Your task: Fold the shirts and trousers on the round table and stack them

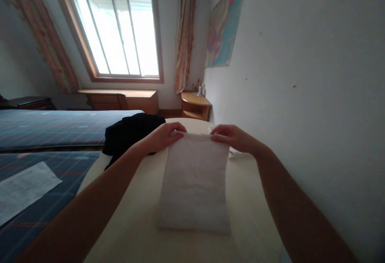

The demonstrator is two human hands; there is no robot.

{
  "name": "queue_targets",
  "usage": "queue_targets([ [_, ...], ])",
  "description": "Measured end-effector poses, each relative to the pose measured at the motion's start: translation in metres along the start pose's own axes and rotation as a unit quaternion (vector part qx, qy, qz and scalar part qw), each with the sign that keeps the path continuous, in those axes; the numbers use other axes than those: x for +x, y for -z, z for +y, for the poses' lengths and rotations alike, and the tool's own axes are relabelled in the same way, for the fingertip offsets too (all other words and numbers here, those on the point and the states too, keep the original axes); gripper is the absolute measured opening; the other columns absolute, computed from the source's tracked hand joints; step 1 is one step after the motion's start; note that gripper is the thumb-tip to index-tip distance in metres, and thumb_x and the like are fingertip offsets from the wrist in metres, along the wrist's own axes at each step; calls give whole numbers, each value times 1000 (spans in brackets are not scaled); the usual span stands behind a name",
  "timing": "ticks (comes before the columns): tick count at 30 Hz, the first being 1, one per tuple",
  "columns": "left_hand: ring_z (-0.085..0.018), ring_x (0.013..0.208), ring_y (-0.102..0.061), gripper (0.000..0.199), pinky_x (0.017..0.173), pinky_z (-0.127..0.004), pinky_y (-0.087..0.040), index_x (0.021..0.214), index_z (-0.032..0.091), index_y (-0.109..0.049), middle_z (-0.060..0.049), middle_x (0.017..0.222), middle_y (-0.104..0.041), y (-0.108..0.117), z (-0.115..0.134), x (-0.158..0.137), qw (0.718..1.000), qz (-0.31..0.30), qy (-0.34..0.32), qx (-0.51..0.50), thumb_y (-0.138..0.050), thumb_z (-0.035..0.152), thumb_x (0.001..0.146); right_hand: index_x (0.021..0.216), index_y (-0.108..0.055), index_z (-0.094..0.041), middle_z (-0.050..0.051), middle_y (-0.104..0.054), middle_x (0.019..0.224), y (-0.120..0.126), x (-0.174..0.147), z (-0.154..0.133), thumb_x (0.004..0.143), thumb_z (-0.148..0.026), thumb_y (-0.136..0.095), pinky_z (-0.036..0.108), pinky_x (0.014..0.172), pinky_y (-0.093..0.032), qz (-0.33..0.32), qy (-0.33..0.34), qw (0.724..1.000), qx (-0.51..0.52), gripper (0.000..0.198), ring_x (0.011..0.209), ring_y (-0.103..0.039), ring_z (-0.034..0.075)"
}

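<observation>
A flat, rectangular, thin white bag-like sheet (195, 183) spans the middle of the view, its top edge raised toward the far side of the table. Whether it is cloth or plastic I cannot tell. My left hand (168, 134) pinches its far left corner between thumb and fingers. At the far right corner, my right hand (231, 136) grips the same edge in a similar pinch. Beyond my left forearm lies a crumpled black cloth (129, 132). A small white folded item (239, 153) rests beside my right wrist, partly hidden by it.
Beneath my hands is a cream round-edged table (132, 203). To the left are blue plaid beds (60, 126) with a paper sheet (27, 191) on the nearer one. A white wall (315, 94) closes off the right. A corner shelf (197, 100) and a desk (138, 98) stand behind.
</observation>
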State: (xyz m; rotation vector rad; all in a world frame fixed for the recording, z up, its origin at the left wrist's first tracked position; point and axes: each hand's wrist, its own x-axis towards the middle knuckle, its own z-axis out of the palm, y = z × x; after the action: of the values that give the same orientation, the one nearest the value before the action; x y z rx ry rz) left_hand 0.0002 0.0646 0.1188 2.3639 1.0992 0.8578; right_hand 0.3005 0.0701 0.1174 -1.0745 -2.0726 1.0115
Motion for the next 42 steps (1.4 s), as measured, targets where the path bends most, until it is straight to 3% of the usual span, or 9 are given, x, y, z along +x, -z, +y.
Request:
queue_targets([
  [6, -20, 97, -65, 26, 91, -33, -48, 113, 21, -65, -5, 105, -71, -45, -68, 42, 986, 75, 74, 130, -52, 20, 90, 112, -68, -15, 8, -73, 102, -9, 61, 67, 84, -23, -63, 27, 77, -52, 80, 2, 994, -76, 30, 86, -66, 16],
  [12, -31, 130, -50, 56, 109, -45, -40, 137, 13, -53, -18, 143, -50, -109, -103, 18, 974, 63, 122, 182, -61, 10, 81, 126, -61, -14, 13, -64, 126, -53, 70, 138, 72, 0, -57, 34, 102, -46, 122, -37, 967, -220, 56, 113, -61, 19],
  [19, -30, 144, -33, 43, 117, -46, -30, 138, 19, -55, -14, 157, -36, -131, -104, -11, 965, 10, 94, 246, -45, 24, 97, 136, -54, -14, 14, -51, 143, -73, 53, 143, 90, -16, -44, 37, 118, -27, 163, -30, 945, -280, 47, 138, -40, 20],
  [25, -37, 150, -17, 54, 116, -54, -24, 152, 21, -36, -16, 163, -22, -141, -85, -31, 943, -74, 169, 279, -36, 35, 100, 149, -43, -30, 7, -15, 166, -103, 35, 117, 94, -57, -45, 51, 120, -8, 24, -100, 933, -345, 61, 152, -4, 32],
  [28, -37, 149, -18, 56, 116, -54, -24, 152, 17, -35, -19, 162, -23, -136, -69, -43, 934, -102, 170, 299, -37, 33, 99, 149, -42, -36, 6, -10, 166, -108, 24, 105, 89, -69, -47, 56, 118, -1, -19, -128, 929, -346, 69, 152, 6, 35],
  [32, -37, 136, -43, 47, 110, -52, -33, 135, 12, -54, -23, 145, -47, -122, -49, -57, 929, -122, 130, 325, -45, 31, 92, 142, -50, -34, 12, -35, 156, -99, 14, 84, 70, -73, -67, 59, 116, -10, -79, -145, 929, -331, 83, 148, -20, 38],
  [35, -32, 115, -59, 32, 103, -47, -41, 112, 15, -66, -18, 118, -64, -119, -46, -60, 935, -79, 116, 325, -47, 33, 92, 124, -64, -31, 11, -54, 137, -95, 10, 77, 74, -64, -71, 54, 113, -25, -96, -123, 937, -313, 61, 131, -46, 33],
  [39, -30, 130, -49, 36, 109, -43, -38, 124, 18, -60, -15, 136, -57, -125, -68, -57, 954, 28, 114, 276, -50, 31, 92, 113, -68, -23, 11, -62, 122, -102, 9, 90, 88, -47, -61, 41, 104, -39, -16, -62, 955, -290, 35, 118, -55, 26],
  [42, -28, 128, -51, 35, 111, -42, -37, 126, 18, -60, -13, 135, -59, -126, -90, -54, 963, 48, 128, 234, -50, 27, 93, 116, -65, -19, 11, -64, 120, -104, 8, 108, 91, -40, -59, 37, 103, -40, 35, -29, 959, -280, 33, 115, -55, 24],
])
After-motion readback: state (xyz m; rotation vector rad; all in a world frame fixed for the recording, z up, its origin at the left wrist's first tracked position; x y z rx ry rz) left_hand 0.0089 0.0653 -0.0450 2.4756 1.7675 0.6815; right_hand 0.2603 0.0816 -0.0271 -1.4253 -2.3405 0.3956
